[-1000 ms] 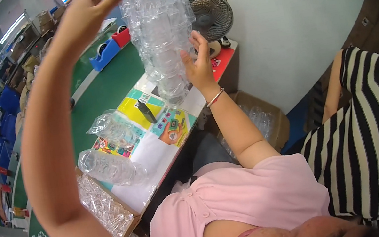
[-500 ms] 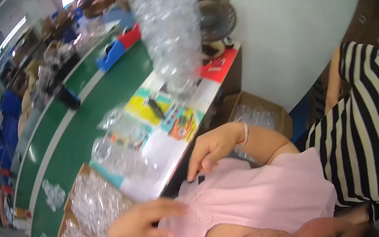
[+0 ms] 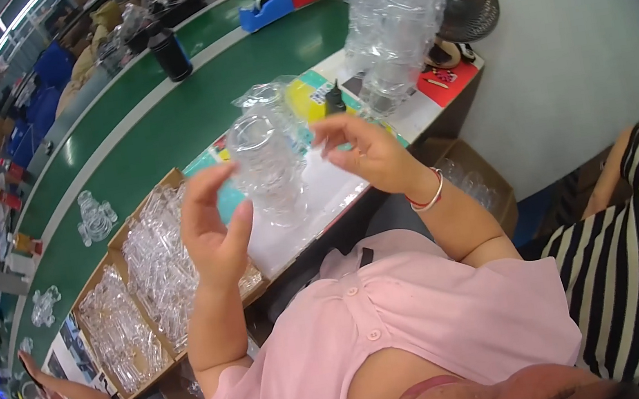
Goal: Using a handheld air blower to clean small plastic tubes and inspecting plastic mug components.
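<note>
Both my hands are raised over the table edge, on either side of a short stack of clear plastic cup-like pieces [image 3: 267, 170]. My left hand [image 3: 216, 227] is to the left of the stack, thumb and fingers apart, with nothing in it. My right hand [image 3: 362, 152], a band at its wrist, hovers to the right with curled fingers apart, also holding nothing. The stack stands by a white sheet [image 3: 326, 186] on the table. Behind it lies another clear plastic piece [image 3: 267, 96], and a small black bottle-like object [image 3: 334, 100] is just past my right fingers.
A tall clear plastic stack [image 3: 403, 13] rises at the back right, before a fan [image 3: 468, 5]. Partitioned cardboard boxes [image 3: 129, 298] hold clear parts at left. Beyond are a green conveyor [image 3: 160, 128], tape dispensers [image 3: 266, 11] and a black bottle [image 3: 169, 52]. People are at both sides.
My hands have moved from in front of my shirt up and out to the table, around the short stack. The whole view has shifted, so the table and boxes appear in different places.
</note>
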{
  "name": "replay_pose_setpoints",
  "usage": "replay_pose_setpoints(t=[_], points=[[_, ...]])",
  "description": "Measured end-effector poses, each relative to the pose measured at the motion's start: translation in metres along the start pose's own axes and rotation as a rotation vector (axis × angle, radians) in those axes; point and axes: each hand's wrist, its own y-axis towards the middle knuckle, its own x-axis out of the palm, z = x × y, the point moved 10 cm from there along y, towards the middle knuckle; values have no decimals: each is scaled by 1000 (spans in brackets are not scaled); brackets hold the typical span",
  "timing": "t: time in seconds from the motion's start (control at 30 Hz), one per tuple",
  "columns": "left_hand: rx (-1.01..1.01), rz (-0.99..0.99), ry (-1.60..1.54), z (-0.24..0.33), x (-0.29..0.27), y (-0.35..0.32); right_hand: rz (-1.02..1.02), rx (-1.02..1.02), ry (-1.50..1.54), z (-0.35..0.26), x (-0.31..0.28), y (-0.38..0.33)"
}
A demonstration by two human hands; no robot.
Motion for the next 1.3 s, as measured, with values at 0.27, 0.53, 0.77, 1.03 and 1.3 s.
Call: replay_pose_setpoints(t=[0.27,0.53,0.77,1.03,1.3], points=[[33,107,677,-6,-7,31,100,-190,21,-18,10,49],[-218,46,410,-59,-5,29,99,-139,-95,-9,29,61],[-174,-25,457,-60,-3,25,67,-167,-37,-12,27,68],[-624,-456,74,-134,-36,-7,-336,-158,131,1,47,93],[-667,-542,125,-145,14,-29,-677,46,711,11,73,84]])
